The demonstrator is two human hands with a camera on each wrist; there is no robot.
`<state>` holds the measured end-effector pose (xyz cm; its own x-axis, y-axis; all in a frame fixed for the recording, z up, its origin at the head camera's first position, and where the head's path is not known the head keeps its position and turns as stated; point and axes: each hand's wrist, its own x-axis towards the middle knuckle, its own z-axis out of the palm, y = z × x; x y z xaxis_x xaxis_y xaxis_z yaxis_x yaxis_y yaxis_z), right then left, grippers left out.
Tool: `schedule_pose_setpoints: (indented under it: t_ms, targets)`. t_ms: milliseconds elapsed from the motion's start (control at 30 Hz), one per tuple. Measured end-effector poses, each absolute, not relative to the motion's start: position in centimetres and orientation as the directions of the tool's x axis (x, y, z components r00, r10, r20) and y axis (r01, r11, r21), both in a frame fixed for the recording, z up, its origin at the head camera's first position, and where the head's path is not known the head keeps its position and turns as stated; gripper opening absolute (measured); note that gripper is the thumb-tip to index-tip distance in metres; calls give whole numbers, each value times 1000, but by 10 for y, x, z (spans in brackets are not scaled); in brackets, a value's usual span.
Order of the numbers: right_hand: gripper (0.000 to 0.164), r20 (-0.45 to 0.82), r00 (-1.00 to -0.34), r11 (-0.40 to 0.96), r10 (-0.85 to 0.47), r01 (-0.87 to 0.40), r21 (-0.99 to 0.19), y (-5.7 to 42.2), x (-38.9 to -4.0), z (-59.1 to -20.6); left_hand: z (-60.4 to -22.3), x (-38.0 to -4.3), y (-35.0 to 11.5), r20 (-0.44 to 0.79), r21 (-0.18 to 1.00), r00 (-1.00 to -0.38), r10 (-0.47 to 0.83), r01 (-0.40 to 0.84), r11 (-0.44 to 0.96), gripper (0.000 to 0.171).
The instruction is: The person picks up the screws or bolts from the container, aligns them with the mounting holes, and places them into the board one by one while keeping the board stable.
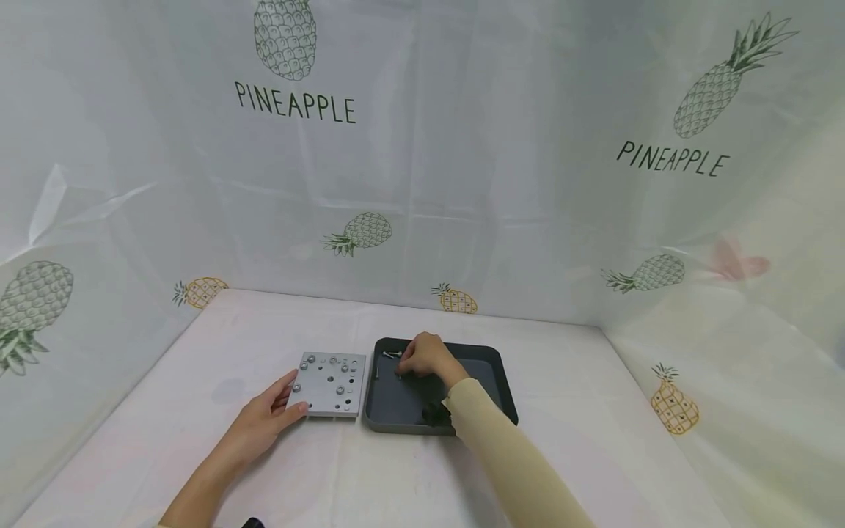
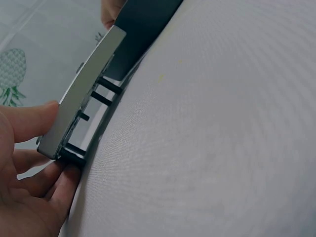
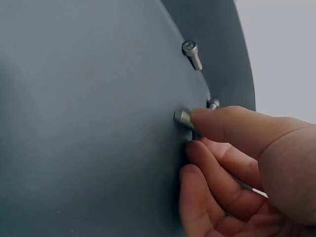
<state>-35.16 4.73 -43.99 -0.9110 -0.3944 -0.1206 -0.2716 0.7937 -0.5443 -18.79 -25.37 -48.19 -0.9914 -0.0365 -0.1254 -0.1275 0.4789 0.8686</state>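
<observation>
My left hand (image 1: 257, 425) grips the left edge of a silver metal plate (image 1: 320, 394), which has several holes and socket head screws standing in it. In the left wrist view the thumb lies on the plate's upper side with fingers beneath, and dark screw shanks (image 2: 101, 98) stick out below it. Over the dark grey tray (image 1: 403, 403), my right hand (image 1: 428, 356) pinches a socket head screw (image 3: 183, 118) between thumb and fingers at the tray floor. Another socket head screw (image 3: 192, 54) lies close by, along the tray wall. The pinched screw's far end is hidden by the fingers.
The tray stands just right of the plate on a white cloth (image 1: 317, 477). More screws (image 1: 392, 355) lie at the tray's back left. A dark patch (image 1: 434, 413), too unclear to identify, is near its front. A pineapple-print curtain (image 1: 462, 183) hangs behind.
</observation>
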Motion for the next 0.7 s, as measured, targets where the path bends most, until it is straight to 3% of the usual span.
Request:
schedule_pose_setpoints:
  t_ms: [300,700]
  targets:
    - [2,-100,-877,733,-471,-325,-598,56,-355,-441,-481,-187,-253,-132,867,-990,-41,-135,479,89]
    - [10,-107,-824,659,-556,-359,-661,66,-363,-444,-482,-186,-253,-107,869,-994,-30,-108,483,89]
